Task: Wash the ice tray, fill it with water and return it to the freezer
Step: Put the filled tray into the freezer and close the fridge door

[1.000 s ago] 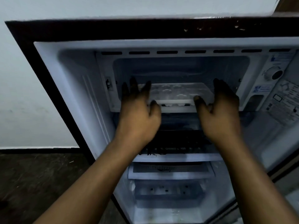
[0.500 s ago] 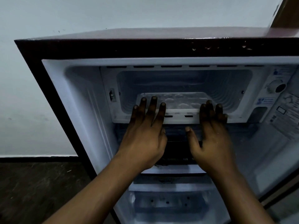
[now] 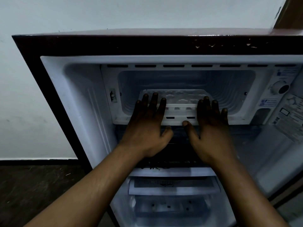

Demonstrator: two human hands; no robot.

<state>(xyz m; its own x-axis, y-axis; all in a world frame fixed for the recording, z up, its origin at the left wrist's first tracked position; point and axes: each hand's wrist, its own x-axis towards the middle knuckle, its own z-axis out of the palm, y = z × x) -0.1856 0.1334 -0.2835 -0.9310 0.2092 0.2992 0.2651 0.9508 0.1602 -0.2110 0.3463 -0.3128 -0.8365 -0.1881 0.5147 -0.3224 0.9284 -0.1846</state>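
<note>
Ice tray, translucent, lying in freezer compartment; left hand at tray's 8 o'clock, right hand at 4 o'clock, both with fingers straight, laid on its near rim; dial at compartment's 3 o'clock; drawer at 6 o'clock.

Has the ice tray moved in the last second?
Yes. The ice tray has slid deeper into the freezer, back from its slotted front lip.
</note>
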